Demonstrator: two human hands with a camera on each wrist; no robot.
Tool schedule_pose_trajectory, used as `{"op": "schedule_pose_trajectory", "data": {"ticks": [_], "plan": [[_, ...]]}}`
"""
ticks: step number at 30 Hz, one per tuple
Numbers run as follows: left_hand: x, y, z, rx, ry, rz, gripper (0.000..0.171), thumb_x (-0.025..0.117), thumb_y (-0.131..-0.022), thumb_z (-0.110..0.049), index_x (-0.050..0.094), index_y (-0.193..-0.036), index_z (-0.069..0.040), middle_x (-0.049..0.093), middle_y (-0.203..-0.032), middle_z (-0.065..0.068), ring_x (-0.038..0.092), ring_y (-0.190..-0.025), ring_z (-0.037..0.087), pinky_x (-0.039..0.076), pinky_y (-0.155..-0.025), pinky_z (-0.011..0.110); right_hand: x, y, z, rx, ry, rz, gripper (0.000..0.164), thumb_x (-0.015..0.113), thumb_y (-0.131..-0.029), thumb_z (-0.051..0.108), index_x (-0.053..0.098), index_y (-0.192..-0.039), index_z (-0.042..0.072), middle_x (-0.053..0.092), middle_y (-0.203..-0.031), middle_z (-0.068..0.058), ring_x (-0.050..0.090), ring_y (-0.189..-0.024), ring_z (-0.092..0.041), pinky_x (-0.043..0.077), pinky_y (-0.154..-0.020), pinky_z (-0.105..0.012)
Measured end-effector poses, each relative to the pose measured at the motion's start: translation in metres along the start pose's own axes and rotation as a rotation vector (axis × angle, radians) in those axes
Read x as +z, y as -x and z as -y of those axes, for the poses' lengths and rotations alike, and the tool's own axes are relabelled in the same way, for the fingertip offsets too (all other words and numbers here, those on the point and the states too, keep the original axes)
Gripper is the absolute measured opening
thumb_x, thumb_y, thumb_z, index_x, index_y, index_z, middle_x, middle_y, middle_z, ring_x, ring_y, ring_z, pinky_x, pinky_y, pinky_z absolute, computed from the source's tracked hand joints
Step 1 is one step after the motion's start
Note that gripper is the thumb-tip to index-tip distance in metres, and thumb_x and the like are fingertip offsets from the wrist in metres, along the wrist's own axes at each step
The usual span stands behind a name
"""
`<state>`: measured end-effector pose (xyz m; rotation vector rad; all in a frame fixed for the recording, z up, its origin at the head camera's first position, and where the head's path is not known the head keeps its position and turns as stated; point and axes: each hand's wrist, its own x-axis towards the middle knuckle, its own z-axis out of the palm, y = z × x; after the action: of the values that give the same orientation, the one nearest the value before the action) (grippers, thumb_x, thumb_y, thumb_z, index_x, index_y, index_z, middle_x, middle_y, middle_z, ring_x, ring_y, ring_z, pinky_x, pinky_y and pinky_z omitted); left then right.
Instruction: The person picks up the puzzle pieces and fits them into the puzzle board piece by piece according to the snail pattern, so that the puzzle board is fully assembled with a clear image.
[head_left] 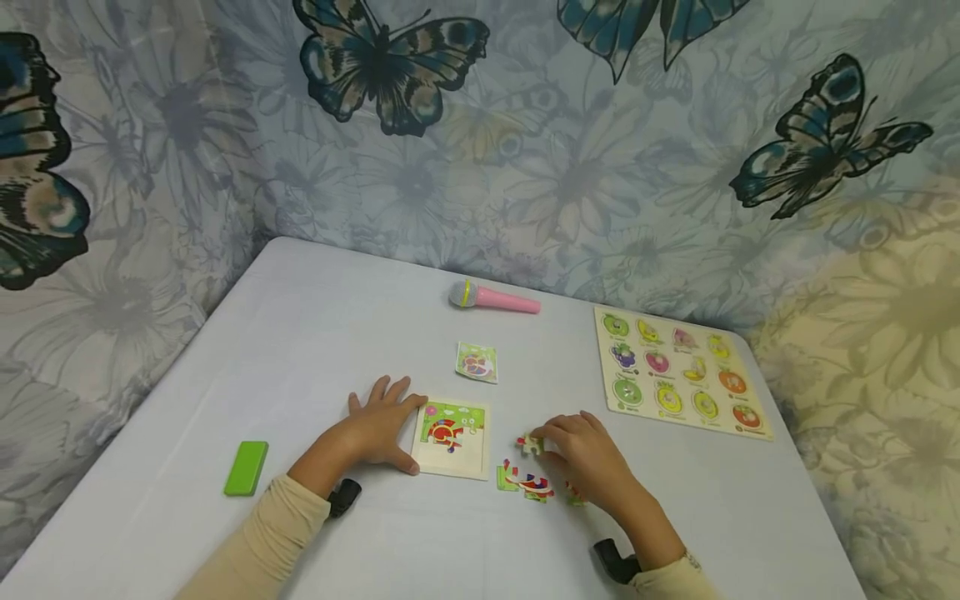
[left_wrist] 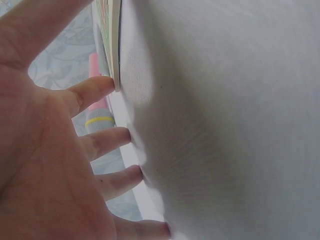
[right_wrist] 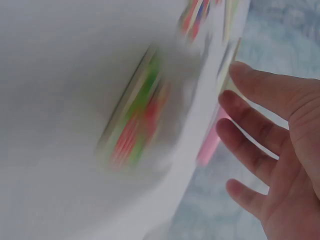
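Note:
A square wooden puzzle board [head_left: 452, 462] lies before me, partly filled with a red, green and white picture. My left hand [head_left: 378, 429] rests at its left side with fingers spread. The index fingertip touches the upper left corner and the thumb lies by the lower left corner. My right hand [head_left: 588, 454] is to the right of the board, its index finger and thumb pinching a small puzzle piece [head_left: 529, 445]. Loose puzzle pieces [head_left: 534, 485] lie below it on the table. Another piece [head_left: 574, 494] is partly hidden under the right hand and blurred in the right wrist view.
A small picture card [head_left: 477, 363] lies behind the board, with a pink toy microphone [head_left: 504, 300] farther back. At the back right is a fruit board [head_left: 678, 375]. On the left lies a green block [head_left: 246, 468]. Patterned fabric [head_left: 525, 167] hangs behind the white table [head_left: 337, 308].

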<state>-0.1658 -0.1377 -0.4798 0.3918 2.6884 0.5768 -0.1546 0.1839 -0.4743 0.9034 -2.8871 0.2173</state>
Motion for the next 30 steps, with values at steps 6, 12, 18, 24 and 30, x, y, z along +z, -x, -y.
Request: {"op": "schedule_pose_trajectory", "data": {"ticks": [6,12,18,24,30], "plan": [[0.0,-0.001,-0.001,-0.003,-0.003,0.005,0.1,0.091,-0.061,-0.043,0.043,-0.145,-0.016,0.02,-0.159,0.019,0.007,-0.145,0.047,0.011,-0.1,0.081,0.009,-0.03,0.033,-0.106,0.0,0.019,0.029,0.081,-0.079,0.021,0.074,-0.106,0.025,0.069,-0.1,0.004,0.063,-0.099,-0.018,0.04,-0.104,-0.053],[0.0,0.0,-0.001,-0.006,-0.008,0.012,0.1,0.09,-0.062,-0.044,0.043,-0.145,-0.017,0.019,-0.159,0.018,0.007,-0.146,0.047,0.011,-0.1,0.08,0.019,-0.045,0.05,-0.158,0.033,0.01,0.02,0.078,-0.082,0.02,0.076,-0.101,0.025,0.069,-0.099,0.004,0.062,-0.097,-0.018,0.041,-0.103,-0.052],[-0.002,0.002,-0.002,-0.009,-0.01,0.013,0.1,0.09,-0.061,-0.043,0.043,-0.145,-0.016,0.02,-0.159,0.019,0.008,-0.145,0.046,0.012,-0.101,0.08,0.025,-0.047,0.056,-0.143,0.074,0.004,0.02,0.079,-0.08,0.021,0.077,-0.099,0.026,0.069,-0.099,0.003,0.063,-0.098,-0.019,0.041,-0.103,-0.053],[-0.002,0.002,-0.003,-0.008,-0.015,0.008,0.099,0.09,-0.062,-0.043,0.043,-0.145,-0.016,0.02,-0.159,0.019,0.008,-0.145,0.046,0.012,-0.101,0.08,0.027,-0.046,0.058,-0.13,0.106,-0.006,0.021,0.08,-0.08,0.02,0.076,-0.1,0.026,0.069,-0.1,0.003,0.062,-0.1,-0.021,0.04,-0.103,-0.053],[0.0,0.0,-0.002,-0.008,-0.008,0.003,0.1,0.091,-0.061,-0.043,0.043,-0.145,-0.016,0.02,-0.159,0.019,0.007,-0.145,0.047,0.011,-0.1,0.081,0.028,-0.046,0.058,-0.139,0.113,-0.008,0.021,0.08,-0.08,0.02,0.076,-0.1,0.026,0.069,-0.101,0.002,0.062,-0.101,-0.022,0.041,-0.103,-0.052]]}}
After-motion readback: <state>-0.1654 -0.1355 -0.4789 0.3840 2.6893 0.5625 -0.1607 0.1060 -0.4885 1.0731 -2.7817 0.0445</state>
